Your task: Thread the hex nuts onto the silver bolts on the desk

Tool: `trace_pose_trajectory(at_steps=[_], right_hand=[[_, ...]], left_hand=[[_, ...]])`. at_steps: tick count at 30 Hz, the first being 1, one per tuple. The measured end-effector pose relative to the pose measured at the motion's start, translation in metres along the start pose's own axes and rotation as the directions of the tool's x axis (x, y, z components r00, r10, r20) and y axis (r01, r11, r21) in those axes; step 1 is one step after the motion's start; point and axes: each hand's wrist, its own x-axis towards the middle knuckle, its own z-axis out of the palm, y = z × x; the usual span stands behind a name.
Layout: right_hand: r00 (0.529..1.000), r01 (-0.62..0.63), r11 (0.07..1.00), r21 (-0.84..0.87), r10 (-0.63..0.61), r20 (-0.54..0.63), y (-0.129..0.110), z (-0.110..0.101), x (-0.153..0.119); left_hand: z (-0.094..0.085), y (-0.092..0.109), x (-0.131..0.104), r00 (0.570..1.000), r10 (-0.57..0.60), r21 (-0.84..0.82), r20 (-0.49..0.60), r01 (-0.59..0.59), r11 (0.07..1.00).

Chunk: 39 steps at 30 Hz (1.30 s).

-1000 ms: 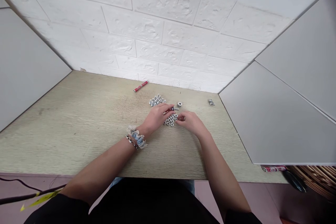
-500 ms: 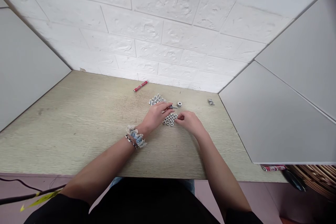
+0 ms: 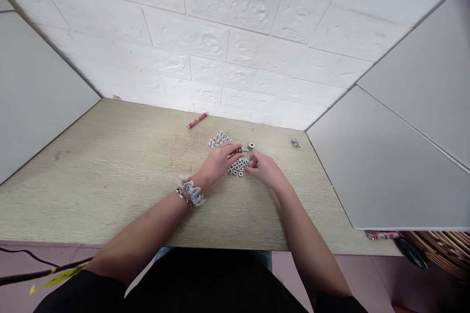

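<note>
My left hand (image 3: 219, 160) is closed, pinching a metal bolt (image 3: 245, 150) whose shank points right, above the table; its head is partly hidden by my fingers. My right hand (image 3: 263, 167) is at the right edge of a cluster of metal nuts (image 3: 235, 172), thumb and index finger slightly apart, with nothing visible between them. Just behind my left hand, several bolts (image 3: 216, 140) stand in a group, some hidden by the hand. A small stack of round metal washers (image 3: 251, 145) sits beyond the bolt's tip.
A red marker-like tube (image 3: 197, 121) lies near the white brick wall (image 3: 209, 73). Small metal parts (image 3: 294, 143) rest at the far right, near a grey panel (image 3: 396, 166). A woven basket (image 3: 444, 249) is beyond the table's front right corner.
My right index finger has lifted away from the thumb beside the nuts, widening the gap. My left hand and the bolt have stayed almost still.
</note>
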Motion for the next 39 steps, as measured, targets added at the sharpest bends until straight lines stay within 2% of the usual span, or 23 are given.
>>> trace_pose_trajectory(at_steps=[8,17,39], right_hand=[[0.999,0.036,0.999,0.002,-0.036,0.015,-0.0024,-0.0003,-0.0011],[0.995,0.091,0.995,-0.03,-0.092,-0.025,-0.0043,0.0002,0.0004],[0.993,0.112,0.993,-0.029,-0.113,-0.037,-0.0014,0.0053,0.002]], left_hand=[[0.0005,-0.0011,-0.0002,1.0,0.009,0.004,-0.004,-0.009,1.0],[0.0004,-0.0004,0.0004,1.0,0.029,0.009,-0.008,-0.029,1.0],[-0.0001,-0.0002,0.0009,0.999,0.042,-0.003,-0.012,-0.042,0.999]])
